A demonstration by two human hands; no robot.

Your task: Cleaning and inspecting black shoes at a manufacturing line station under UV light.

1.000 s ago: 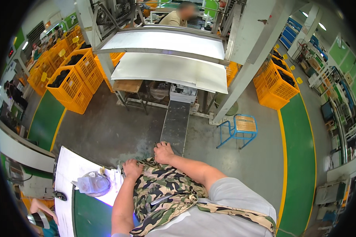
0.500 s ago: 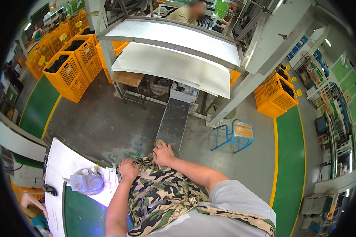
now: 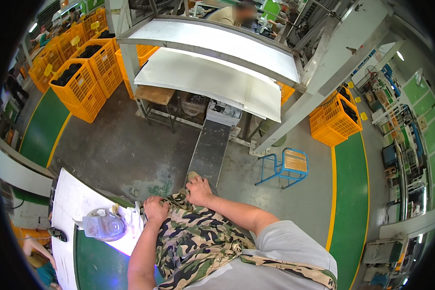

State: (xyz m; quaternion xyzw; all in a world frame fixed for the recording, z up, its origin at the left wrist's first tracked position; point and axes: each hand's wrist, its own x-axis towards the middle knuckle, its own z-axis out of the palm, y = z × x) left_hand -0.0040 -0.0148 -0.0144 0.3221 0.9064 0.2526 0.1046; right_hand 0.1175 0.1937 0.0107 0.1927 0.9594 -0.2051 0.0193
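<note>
A camouflage apron (image 3: 193,232) covers my front and lap, with a knotted tie at the waist. Resting on its far left edge is my left hand (image 3: 156,209), fingers slightly bent over the cloth. My right hand (image 3: 198,191) lies on the far right part of the apron, fingers apart and pointing away from me. Between the two hands the cloth lies in folds. No object shows in either hand; their palms are hidden. Just past my right fingertips is a small beige shape (image 3: 192,175), perhaps a shoe tip.
At my left stands a white-and-green worktable (image 3: 67,208) with a translucent container (image 3: 104,227). A dark sloped board (image 3: 210,150) reaches toward a white box under a framed bench (image 3: 208,79). Yellow crates (image 3: 84,104) stand left and right. A blue-framed stool (image 3: 295,162) stands right. Other people work nearby.
The view has shifted slightly. Both hands keep almost the same place on the apron, with no clear change in their hold.
</note>
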